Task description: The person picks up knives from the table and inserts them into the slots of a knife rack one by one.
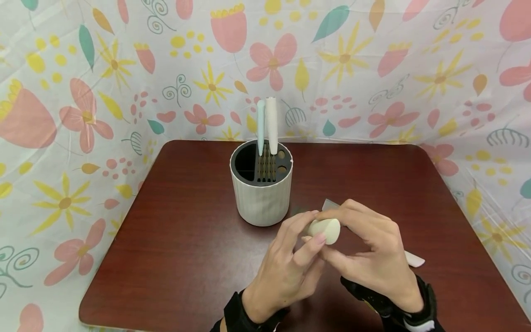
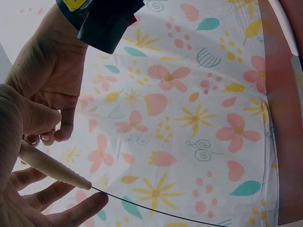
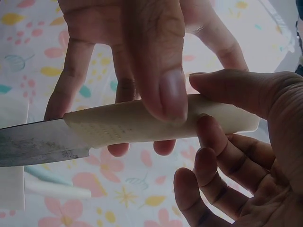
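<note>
Both hands hold a knife by its cream handle (image 1: 324, 230), whose butt end faces the head camera. The left hand (image 1: 286, 258) pinches the middle of the handle, thumb on the near side and fingers behind it in the right wrist view. Finger and thumb of the right hand (image 1: 369, 249) grip the butt end. The knife's grey blade (image 3: 42, 142), marked with dull stains, points left in the right wrist view. In the left wrist view the blade (image 2: 156, 209) appears edge-on as a thin dark line. The head view hides it behind the hands.
A white ribbed knife holder (image 1: 261, 203) with a black slotted insert stands on the brown table (image 1: 174, 249). A light blue handle (image 1: 260, 124) and a white handle (image 1: 271, 122) rise from it. Beneath the right hand lies another knife, its white handle (image 1: 415, 259) showing.
</note>
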A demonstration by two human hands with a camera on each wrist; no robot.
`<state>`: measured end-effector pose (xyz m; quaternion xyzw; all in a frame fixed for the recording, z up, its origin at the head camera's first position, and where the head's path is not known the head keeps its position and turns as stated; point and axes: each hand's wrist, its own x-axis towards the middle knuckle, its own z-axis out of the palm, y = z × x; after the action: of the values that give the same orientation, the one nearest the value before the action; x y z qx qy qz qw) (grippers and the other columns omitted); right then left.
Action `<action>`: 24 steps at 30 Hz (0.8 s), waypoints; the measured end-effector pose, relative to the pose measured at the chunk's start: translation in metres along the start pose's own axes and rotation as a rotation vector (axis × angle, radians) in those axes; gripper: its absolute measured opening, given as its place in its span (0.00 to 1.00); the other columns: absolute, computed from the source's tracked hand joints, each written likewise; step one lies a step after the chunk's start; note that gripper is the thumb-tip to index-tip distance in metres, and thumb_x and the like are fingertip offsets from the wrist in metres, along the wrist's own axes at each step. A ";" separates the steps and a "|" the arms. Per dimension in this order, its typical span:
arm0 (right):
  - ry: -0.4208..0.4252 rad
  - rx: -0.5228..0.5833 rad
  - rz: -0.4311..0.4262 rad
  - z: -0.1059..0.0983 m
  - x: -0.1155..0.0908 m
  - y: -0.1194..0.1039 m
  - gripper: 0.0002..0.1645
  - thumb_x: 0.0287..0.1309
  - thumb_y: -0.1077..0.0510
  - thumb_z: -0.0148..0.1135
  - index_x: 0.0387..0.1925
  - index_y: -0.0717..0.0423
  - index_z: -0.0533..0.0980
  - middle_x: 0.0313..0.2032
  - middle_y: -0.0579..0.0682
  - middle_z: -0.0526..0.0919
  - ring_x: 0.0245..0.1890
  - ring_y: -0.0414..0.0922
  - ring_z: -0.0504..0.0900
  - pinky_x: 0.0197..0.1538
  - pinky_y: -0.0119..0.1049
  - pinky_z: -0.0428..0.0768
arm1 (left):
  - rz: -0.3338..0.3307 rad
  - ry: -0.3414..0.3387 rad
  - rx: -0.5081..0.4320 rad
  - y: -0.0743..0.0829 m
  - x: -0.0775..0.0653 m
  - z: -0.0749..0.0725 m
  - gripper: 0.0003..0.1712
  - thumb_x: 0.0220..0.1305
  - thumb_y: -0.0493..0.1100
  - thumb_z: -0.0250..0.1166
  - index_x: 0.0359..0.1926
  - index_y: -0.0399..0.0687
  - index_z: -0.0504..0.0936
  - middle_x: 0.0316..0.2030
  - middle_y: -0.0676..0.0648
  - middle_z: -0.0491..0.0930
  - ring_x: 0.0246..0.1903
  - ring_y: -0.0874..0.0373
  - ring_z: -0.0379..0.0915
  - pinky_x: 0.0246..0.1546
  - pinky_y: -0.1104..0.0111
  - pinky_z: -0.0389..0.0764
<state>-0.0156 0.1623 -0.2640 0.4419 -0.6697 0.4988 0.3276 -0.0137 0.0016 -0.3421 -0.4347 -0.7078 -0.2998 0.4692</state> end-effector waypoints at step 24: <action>-0.094 0.211 -0.084 0.015 0.003 -0.006 0.10 0.56 0.67 0.72 0.37 0.72 0.81 0.32 0.55 0.86 0.32 0.40 0.82 0.38 0.28 0.79 | 0.062 0.050 -0.012 0.001 -0.002 -0.029 0.23 0.65 0.34 0.60 0.59 0.35 0.67 0.45 0.33 0.80 0.42 0.52 0.83 0.41 0.79 0.83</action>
<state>-0.0115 0.1466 -0.2640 0.5243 -0.6092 0.5312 0.2682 -0.0009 -0.0228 -0.3332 -0.4516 -0.6801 -0.3002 0.4933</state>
